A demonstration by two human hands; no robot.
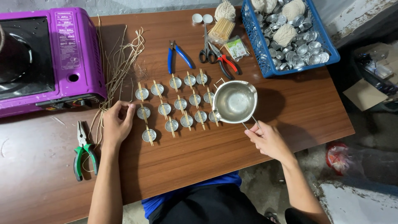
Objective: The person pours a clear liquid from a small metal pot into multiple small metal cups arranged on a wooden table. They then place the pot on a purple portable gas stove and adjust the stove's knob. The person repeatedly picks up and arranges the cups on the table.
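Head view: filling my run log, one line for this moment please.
right hand: holds pot handle | left hand: on table by cups

Small steel pouring pot [234, 101] held over rows of round metal cups [179, 104].
Right hand [267, 139] grips its wire handle; left hand [117, 123] rests near the table's [232, 153] left edge.

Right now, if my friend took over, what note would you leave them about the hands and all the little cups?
Right hand: grips the wire handle of the small steel pouring pot, held over the right end of the cup rows.
Left hand: rests on the table, fingertips beside the leftmost cups.
Small metal cups: set in rows mid-table, each with a thin stick across its rim.
Done: cups laid out with sticks on.
Left: I cannot tell which cups are filled; the pot looks nearly empty.
Nearby: green pliers lower left, blue pliers and scissors above the rows, blue basket of spare cups top right.
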